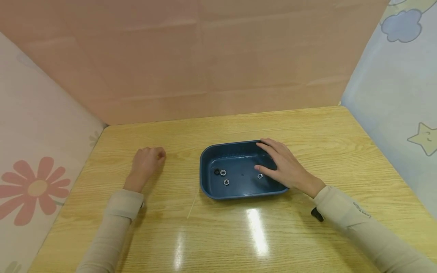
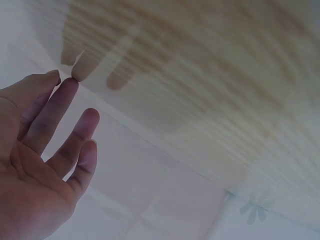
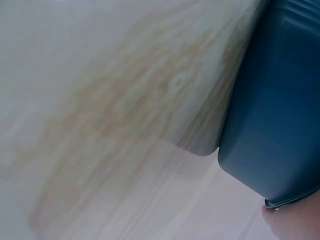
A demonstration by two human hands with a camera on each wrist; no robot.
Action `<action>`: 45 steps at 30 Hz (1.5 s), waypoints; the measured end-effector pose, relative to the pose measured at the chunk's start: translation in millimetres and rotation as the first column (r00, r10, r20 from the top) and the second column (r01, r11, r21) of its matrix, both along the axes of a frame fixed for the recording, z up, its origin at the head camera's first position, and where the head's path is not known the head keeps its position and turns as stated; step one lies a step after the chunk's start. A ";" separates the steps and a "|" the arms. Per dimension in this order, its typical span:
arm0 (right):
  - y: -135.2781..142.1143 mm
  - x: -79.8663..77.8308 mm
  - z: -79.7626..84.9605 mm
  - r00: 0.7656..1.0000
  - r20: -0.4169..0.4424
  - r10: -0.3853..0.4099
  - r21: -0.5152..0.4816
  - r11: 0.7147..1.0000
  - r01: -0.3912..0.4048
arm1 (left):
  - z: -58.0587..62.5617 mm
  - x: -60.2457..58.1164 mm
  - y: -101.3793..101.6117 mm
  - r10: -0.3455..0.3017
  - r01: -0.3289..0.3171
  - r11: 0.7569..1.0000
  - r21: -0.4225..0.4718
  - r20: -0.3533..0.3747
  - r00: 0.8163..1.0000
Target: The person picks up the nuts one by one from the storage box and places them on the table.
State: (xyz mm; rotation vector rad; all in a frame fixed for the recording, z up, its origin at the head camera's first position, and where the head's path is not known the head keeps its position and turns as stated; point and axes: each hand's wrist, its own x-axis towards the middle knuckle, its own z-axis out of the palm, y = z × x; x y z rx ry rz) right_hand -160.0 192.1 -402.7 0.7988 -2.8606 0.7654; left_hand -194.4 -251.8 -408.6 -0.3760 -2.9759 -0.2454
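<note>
Tray (image 1: 242, 161) holds nuts (image 1: 223, 173); right hand (image 1: 284, 165), spread wide, touches it, likely steadying (left hand (image 1: 145, 165) loose, empty); lifting would need a firmer hold.

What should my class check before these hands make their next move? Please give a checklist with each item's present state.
1. Blue tray upright on the table: ok.
2. Small ring-shaped parts inside the tray: ok; three sit toward the left, one toward the right.
3. Left hand empty and apart from the tray: ok.
4. Right hand clear of the tray: not ok; it touches the rim at the right end.
5. No further parts hidden behind the right hand: cannot tell.
</note>
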 end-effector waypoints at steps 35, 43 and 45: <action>2.1 -1.7 0.4 1.000 0.000 0.000 0.000 1.000 0.000 | 10.2 1.5 12.2 0.009 -0.011 0.998 0.065 0.029 1.000; 0.1 -2.4 -1.6 1.000 0.009 0.001 -0.018 1.000 0.000 | 24.0 8.2 27.0 -0.039 0.042 0.993 0.112 -0.024 0.999; -0.7 -2.6 -2.0 1.000 0.008 0.002 -0.020 1.000 -0.002 | 27.3 10.2 31.3 -0.057 0.063 0.991 0.118 -0.049 0.997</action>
